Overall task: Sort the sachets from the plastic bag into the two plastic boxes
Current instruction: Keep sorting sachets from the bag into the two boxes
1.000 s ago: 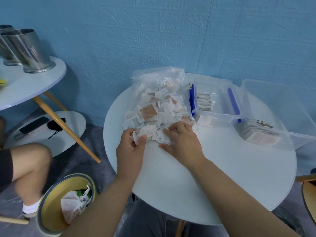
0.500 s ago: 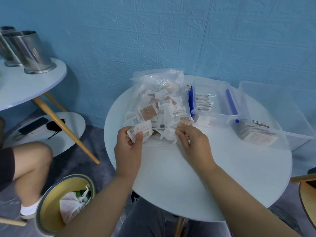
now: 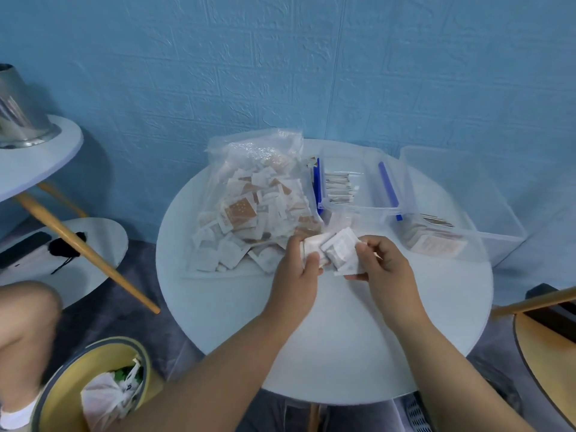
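A clear plastic bag (image 3: 252, 169) full of white and tan sachets lies on the round white table (image 3: 327, 338), its open mouth facing me. My left hand (image 3: 296, 272) and my right hand (image 3: 381, 266) are together just right of the mouth, each gripping white sachets (image 3: 341, 249) lifted off the table. Behind them stands a clear plastic box (image 3: 352, 210) with blue latches and a row of sachets inside. To its right a larger clear box (image 3: 486, 235) holds a stack of tan sachets.
A second white table with a steel pot (image 3: 18, 120) stands at left. A yellow bin (image 3: 93, 381) with a white bag sits on the floor below it. Another person's knee (image 3: 25, 316) is at far left. A wooden chair (image 3: 548, 335) is at right.
Both hands have pulled sachets out of the bag's mouth and moved right and toward me, coming together in front of the blue-latched box.
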